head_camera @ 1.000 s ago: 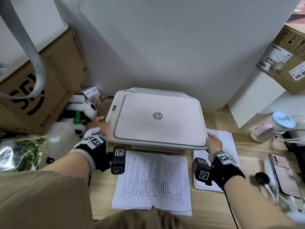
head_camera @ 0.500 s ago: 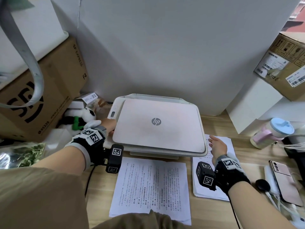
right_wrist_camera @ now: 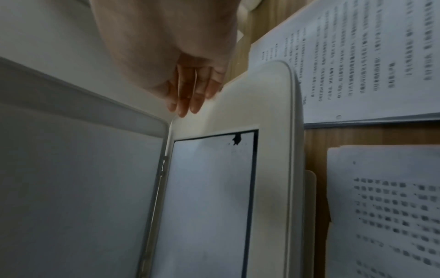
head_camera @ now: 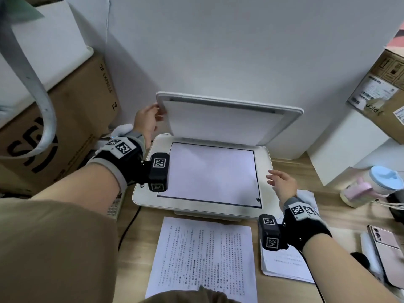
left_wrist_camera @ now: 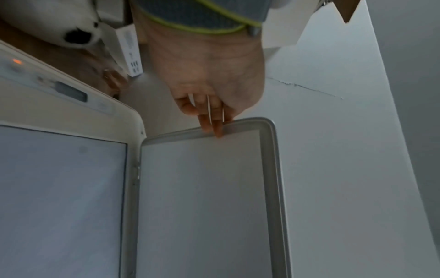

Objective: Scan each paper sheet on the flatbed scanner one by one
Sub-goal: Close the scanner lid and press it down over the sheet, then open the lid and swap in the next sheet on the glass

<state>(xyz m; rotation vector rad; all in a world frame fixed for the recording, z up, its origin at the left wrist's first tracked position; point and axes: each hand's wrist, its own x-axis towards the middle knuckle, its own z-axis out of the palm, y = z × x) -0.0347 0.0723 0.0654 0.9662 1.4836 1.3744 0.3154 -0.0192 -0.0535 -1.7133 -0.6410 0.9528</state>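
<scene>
The scanner [head_camera: 201,206] sits on the desk [head_camera: 140,237] against the wall, its lid [head_camera: 227,119] raised and leaning back, so the glass bed [head_camera: 209,173] lies exposed and looks pale and blank; whether a sheet lies on it I cannot tell. The left hand [head_camera: 147,121] is up at the lid's left edge, near its top corner. In the left wrist view the fingers [left_wrist_camera: 215,122] curl over the lid's grey rim and hold it there, the tips lapping onto the inner face. The thumb's place behind the lid cannot be made out.

The right hand [head_camera: 283,181] hovers at the right side of the scanner, just beside the glass bed's right border, with its fingers straight and loosely together, pointing toward the bed. In the right wrist view the fingertips [right_wrist_camera: 188,105] are over the scanner's white frame close to the hinge corner; whether they touch it I cannot tell. It holds nothing.

A printed paper sheet [head_camera: 203,259] lies flat on the desk directly in front of the scanner, nearer the person, well apart from both hands. A second stack of printed sheets [head_camera: 284,267] lies to the right of it, below the right wrist and partly hidden by the wrist strap. A phone [head_camera: 384,243] and a lidded cup [head_camera: 371,184] stand farther right on the desk; a cardboard box [head_camera: 72,119] stands to the left.
</scene>
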